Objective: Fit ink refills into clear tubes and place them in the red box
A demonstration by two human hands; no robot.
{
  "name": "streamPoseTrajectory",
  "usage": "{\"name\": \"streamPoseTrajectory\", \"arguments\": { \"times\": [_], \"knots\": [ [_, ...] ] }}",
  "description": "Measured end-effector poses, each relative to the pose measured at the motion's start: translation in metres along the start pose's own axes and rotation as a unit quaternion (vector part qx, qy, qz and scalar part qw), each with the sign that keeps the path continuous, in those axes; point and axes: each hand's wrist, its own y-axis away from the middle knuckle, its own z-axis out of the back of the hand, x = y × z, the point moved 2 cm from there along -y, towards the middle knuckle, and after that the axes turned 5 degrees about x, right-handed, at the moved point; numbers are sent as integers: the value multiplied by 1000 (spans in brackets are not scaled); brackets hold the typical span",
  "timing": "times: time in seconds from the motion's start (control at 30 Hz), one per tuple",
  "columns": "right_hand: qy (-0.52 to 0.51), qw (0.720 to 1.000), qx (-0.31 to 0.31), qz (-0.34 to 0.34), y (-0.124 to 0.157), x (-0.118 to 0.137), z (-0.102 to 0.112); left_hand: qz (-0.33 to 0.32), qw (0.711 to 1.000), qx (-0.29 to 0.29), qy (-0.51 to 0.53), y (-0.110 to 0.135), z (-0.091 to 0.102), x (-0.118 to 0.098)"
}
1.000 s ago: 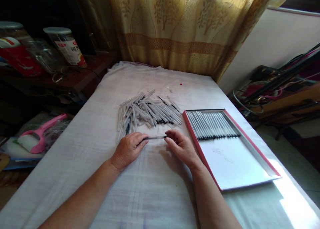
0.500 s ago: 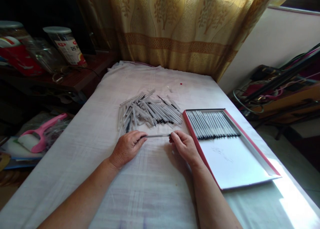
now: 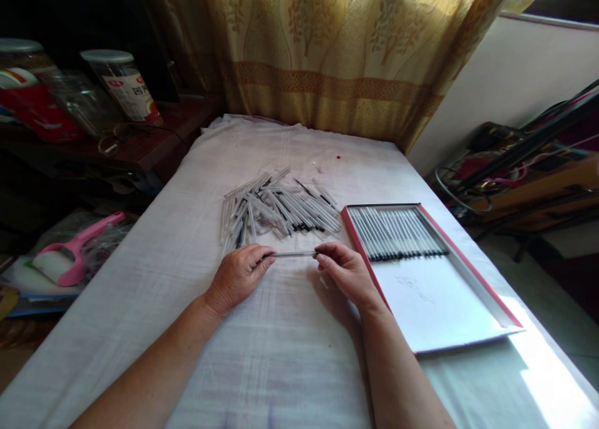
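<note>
Head view, pen in work: one slim, clear-bodied pen (image 3: 294, 254) lies level between the two hands, just on the near side of the pile.
Left hand: thumb and fingers of the left hand (image 3: 241, 276) pinch one end.
Right hand: the right hand (image 3: 344, 270) pinches the dark end.
Pile: loose pens (image 3: 281, 207) lie crisscross, some with dark ends.
Box: an open, red-rimmed box (image 3: 472, 265) sits beside the pile; a row of pens (image 3: 397, 232) fills its far part, dark ends toward the person, and the white bottom with faint marks shows nearer.
Edges: the right forearm overlaps the box's left rim; contact cannot be told. Cloth shows between the forearms.
Bench: pale cloth (image 3: 262, 354), a small red bit (image 3: 338, 157) toward the far edge, sunlight at right.
Room: gold curtain (image 3: 309, 29) behind; lidded jar (image 3: 121, 88) on a dark cabinet (image 3: 173, 126) at left.
</note>
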Motion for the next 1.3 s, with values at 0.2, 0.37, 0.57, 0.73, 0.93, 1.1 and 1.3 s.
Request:
{"name": "streamPoseTrajectory", "arguments": {
  "times": [0.2, 0.37, 0.57, 0.73, 0.93, 1.1, 1.3],
  "knots": [
    [104, 994, -17, 35, 0, -2, 0, -2, 1000, 8, 11, 1, 0, -1],
    [91, 995, -30, 18, -2, -4, -3, 5, 999, 5, 31, 0, 0, -2],
    [2, 1000, -23, -6, 0, 1, -5, 34, 998, -7, 58, -1, 1, -1],
    [-31, 999, -34, -7, -1, -1, -4, 38, 998, -6, 58, 0, 0, 1],
    [-40, 999, -11, -23, -1, -2, -7, 21, 999, -1, 27, -2, -2, -3],
    [-9, 1000, -4, -28, -1, -1, -7, -22, 999, 28, -29, -19, 2, -3],
    [-1, 998, -63, -28, -2, -2, -2, 30, 969, 30, -242, -45, 7, 16]
  ]
}}
